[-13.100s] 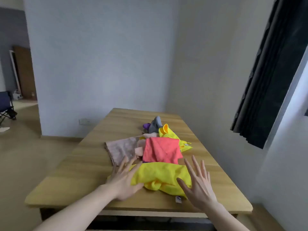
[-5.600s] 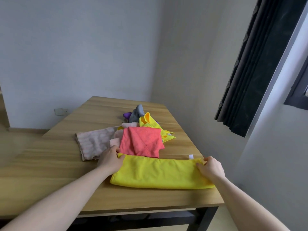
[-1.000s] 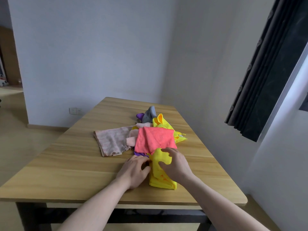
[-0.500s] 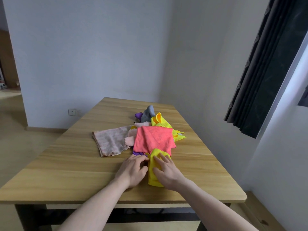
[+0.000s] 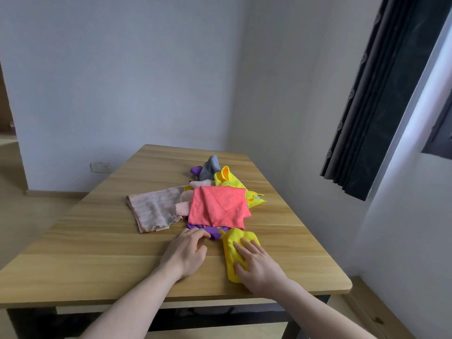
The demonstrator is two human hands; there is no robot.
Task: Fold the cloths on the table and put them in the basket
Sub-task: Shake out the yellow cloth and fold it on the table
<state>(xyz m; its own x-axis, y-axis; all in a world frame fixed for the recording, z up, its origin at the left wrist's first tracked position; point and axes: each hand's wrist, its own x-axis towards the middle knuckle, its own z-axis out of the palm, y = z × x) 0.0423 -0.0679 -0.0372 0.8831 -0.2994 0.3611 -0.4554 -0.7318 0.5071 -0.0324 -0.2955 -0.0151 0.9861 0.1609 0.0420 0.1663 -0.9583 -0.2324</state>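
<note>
The folded yellow cloth (image 5: 234, 250) lies on the bench (image 5: 97, 253) near its front edge, just in front of the coral cloth (image 5: 219, 206) heaped on other cloths. The right hand (image 5: 256, 264) presses flat on it with straight fingers. The left hand (image 5: 187, 253) rests loosely curled just beside it, fingertips at a purple cloth (image 5: 210, 231).

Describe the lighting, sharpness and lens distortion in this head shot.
Head view: soft daylight enters from the right beside the dark curtain, with no glare on the wooden table; faint shadows lie under the right hand on the folded yellow cloth; focus is sharp throughout; the wide lens makes walls and curtain lean.
</note>
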